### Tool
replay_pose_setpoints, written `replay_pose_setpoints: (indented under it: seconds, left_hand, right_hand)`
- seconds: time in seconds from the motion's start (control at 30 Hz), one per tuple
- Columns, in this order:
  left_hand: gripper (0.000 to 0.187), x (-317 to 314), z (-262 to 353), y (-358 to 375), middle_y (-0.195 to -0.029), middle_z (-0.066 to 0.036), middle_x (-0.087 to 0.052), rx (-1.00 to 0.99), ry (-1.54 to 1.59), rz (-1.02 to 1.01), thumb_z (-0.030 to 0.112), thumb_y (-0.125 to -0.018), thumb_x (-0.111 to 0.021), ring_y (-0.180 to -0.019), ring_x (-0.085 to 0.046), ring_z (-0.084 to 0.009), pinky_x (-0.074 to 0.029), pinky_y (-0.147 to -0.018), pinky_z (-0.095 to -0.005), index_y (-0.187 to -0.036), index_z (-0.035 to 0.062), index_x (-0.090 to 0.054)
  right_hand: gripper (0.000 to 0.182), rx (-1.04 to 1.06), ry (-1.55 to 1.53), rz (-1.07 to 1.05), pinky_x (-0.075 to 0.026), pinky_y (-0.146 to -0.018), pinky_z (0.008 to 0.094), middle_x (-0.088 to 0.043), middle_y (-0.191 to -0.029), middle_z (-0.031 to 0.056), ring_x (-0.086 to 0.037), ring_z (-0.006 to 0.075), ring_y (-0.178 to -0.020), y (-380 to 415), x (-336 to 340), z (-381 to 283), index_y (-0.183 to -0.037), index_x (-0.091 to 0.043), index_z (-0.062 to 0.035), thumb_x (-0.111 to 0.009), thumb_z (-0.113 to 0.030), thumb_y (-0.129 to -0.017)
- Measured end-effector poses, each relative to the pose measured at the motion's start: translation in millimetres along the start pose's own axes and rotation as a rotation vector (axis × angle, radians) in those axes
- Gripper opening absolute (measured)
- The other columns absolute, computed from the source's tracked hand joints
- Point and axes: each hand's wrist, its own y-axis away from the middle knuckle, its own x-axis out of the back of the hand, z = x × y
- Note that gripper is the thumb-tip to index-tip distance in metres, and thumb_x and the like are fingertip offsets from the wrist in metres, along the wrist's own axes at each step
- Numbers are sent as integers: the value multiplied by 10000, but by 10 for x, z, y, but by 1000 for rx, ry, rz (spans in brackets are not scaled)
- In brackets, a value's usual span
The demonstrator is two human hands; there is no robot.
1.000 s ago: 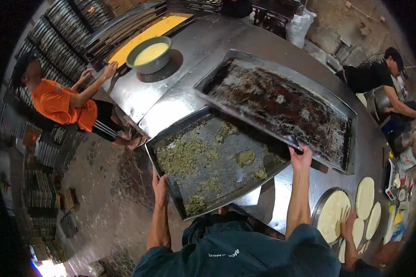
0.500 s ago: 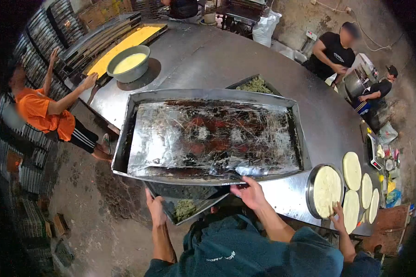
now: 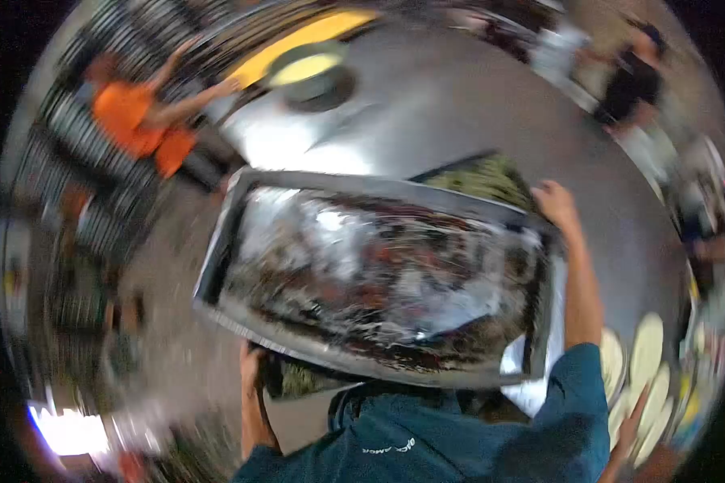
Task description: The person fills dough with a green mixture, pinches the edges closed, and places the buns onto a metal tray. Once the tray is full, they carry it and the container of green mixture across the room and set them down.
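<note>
A large, scorched rectangular baking tray (image 3: 379,274) lies tilted across the middle, on top of a second tray of green filling (image 3: 483,179). The lower tray shows only at its far right and near left corners. My left hand (image 3: 252,369) is closed on the lower tray's near left corner, its fingers partly hidden under the upper tray. My right hand (image 3: 556,203) curls at the far right corner where both trays meet; motion blur hides which rim it grips.
A bowl of yellow liquid (image 3: 310,76) stands on the metal table (image 3: 451,105) by a long yellow slab (image 3: 306,44). A person in orange (image 3: 141,121) works at left. Flat dough rounds (image 3: 647,346) lie at right near another person's hand (image 3: 632,419). A person in black (image 3: 632,84) stands beyond.
My right hand has gone from the near edge to the far right corner. The upper tray has tilted, its right end lower in view. The whole view has turned and blurred.
</note>
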Motion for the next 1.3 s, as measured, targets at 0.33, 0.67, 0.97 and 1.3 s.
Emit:
replay_pose_setpoints:
  seconds: [0.33,0.67,0.97,1.3]
  left_hand:
    - [821,-588,-95,31,-1320,19,-446,2,126,106,-115,-643,-466,-1211,-385,-125,-306,-988,-226,-1425,101,-337]
    - [798,-637,4,288,-1137,38,-517,-113,194,133,-111,-653,-460,-976,-469,-90,-372,-866,-209,-1418,89,-349]
    - [847,-677,-255,657,-1421,-28,-364,-116,124,261,-154,-607,-436,-1314,-291,-135,-215,-1042,-236,-1422,43,-316]
    - [858,-1720,-697,1029,-1467,-90,-303,-259,251,608,-144,-571,-418,-1383,-199,-167,-143,-1095,-260,-1410,-12,-300]
  right_hand:
    - [196,396,455,-118,-427,-638,493,-578,-785,228,-540,438,-725,-1843,-879,1379,-773,-545,26,-598,-163,-764]
    - [244,488,269,-325,-375,-620,497,-558,-757,226,-538,416,-732,-2546,-882,1608,-770,-562,6,-583,-225,-845]
    - [421,463,169,-195,-403,-599,464,-592,-762,240,-571,349,-697,-2942,-1070,2156,-760,-571,35,-481,-356,-889]
    - [290,879,287,-213,-491,-714,504,-635,-818,271,-625,425,-808,-3487,-2935,60,-768,-626,49,-501,-210,-812]
